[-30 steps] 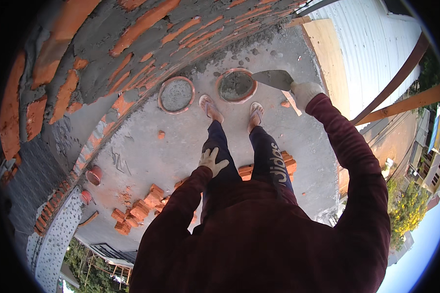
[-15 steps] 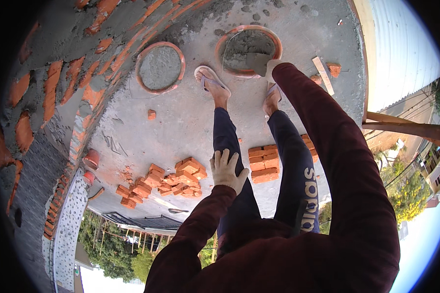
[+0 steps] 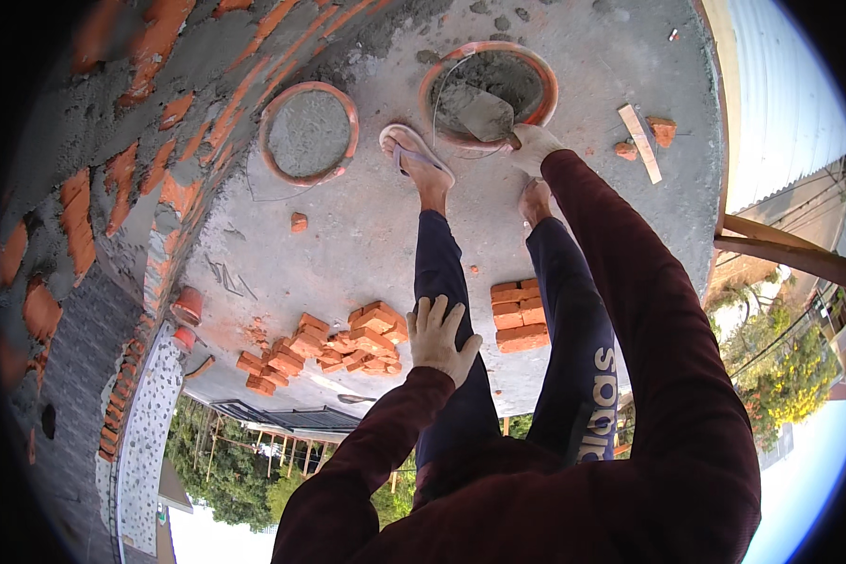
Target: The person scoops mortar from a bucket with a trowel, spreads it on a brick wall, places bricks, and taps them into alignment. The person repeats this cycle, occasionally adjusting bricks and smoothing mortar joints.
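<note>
Right arm is stretching straight down, its right hand (image 3: 534, 148) closing in a tight grip; left arm is bending, left hand (image 3: 442, 338) resting flat, fingers spread, on the left thigh.

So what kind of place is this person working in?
Most likely an outdoor building site, on a raised concrete slab. An unfinished brick wall with wet mortar stands alongside, loose bricks lie in piles, and the right hand holds a trowel in a pan of mortar.

The right hand (image 3: 536, 148) hides the trowel (image 3: 484, 113) handle; its blade tip sinks into mortar.
</note>
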### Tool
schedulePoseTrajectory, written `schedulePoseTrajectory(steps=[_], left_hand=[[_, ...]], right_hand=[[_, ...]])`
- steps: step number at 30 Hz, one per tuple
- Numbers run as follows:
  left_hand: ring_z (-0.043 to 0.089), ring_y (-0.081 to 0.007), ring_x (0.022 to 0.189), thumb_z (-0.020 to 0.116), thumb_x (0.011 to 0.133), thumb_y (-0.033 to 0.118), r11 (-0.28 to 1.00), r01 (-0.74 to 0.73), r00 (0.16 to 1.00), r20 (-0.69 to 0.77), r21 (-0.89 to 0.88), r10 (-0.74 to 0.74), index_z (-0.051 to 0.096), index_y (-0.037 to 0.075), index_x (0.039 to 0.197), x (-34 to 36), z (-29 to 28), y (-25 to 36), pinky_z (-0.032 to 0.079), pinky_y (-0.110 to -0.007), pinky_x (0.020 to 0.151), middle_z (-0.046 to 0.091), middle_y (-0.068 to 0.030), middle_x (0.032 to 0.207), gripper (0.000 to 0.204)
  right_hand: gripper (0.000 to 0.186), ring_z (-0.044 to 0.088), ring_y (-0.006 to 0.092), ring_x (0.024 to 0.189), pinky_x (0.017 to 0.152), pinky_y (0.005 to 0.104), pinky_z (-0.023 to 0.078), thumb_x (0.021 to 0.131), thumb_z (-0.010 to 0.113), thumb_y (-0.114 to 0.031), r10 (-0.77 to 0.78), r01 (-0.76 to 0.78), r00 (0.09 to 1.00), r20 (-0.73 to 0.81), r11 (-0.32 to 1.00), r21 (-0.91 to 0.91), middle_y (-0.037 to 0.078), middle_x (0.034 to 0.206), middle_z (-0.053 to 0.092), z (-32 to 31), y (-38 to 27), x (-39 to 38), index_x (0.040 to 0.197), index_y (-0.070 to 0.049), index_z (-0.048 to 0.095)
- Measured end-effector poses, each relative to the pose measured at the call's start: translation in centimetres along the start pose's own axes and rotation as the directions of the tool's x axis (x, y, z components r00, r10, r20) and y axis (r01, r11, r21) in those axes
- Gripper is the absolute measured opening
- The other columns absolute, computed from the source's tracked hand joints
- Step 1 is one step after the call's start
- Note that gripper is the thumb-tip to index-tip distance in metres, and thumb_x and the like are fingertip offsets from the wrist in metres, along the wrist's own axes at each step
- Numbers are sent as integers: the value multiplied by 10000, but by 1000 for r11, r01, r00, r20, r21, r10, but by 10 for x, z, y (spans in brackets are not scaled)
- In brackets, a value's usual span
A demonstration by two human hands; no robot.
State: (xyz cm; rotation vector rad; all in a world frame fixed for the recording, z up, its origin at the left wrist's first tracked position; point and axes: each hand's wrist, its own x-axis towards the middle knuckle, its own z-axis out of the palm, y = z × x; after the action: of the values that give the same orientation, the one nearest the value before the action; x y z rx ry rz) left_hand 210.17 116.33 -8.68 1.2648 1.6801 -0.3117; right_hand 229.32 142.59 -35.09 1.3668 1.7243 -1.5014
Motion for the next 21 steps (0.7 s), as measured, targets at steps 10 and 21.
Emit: schedulePoseTrajectory(steps=[10,21], left_hand=[[292,-415,1490,761,854,430,999,12,1000,-24,50,-11,610,124,1397,13,-13,16,174,-617,1232,453,-164,1535,641],[325,-424,1491,579,934,634,993,18,987,-156,-112,-36,507,94,1499,-25,-91,35,244,-499,1244,424,-199,1585,785]], right_hand=[[213,632,347,789,699,450,479,792,664,-148,-176,173,976,-125,984,-38,163,834,613,-81,81,-84,955,-30,595],[272,546,252,620,655,374,489,843,712,-159,-285,251,938,-197,951,-182,75,668,469,-348,-252,-578,1058,-14,627]])
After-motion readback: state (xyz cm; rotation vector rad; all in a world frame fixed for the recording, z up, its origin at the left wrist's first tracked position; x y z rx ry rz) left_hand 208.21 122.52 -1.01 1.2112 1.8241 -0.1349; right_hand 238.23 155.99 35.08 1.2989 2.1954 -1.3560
